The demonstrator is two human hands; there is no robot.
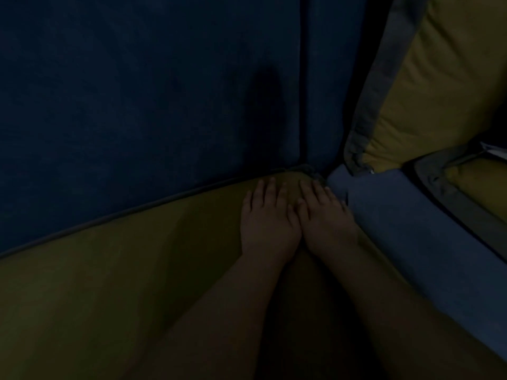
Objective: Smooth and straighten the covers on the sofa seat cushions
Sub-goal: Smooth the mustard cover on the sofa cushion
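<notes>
Lighting: very dim; fabric detail is hard to read.

Seat cushion (109,283): olive-yellow cover, fills the lower half, cut off at 6 and 9 o'clock. Its piped rear edge meets the backrest.

Left hand (267,218): flat, fingers straight, palm down on the cushion's rear corner, just right of centre.

Right hand (325,215): flat beside it, thumbs side by side, fingertips pointing toward 12 o'clock at the corner.

Backrest (137,91): dark blue, 10 to 12 o'clock.

Blue strip (411,229): 4 o'clock, just beside the cushion.

Second cushion (439,78): yellow, grey-edged, 2 o'clock, cut off at the top.

Third cushion (477,187): 3 o'clock, mostly out of frame.
</notes>
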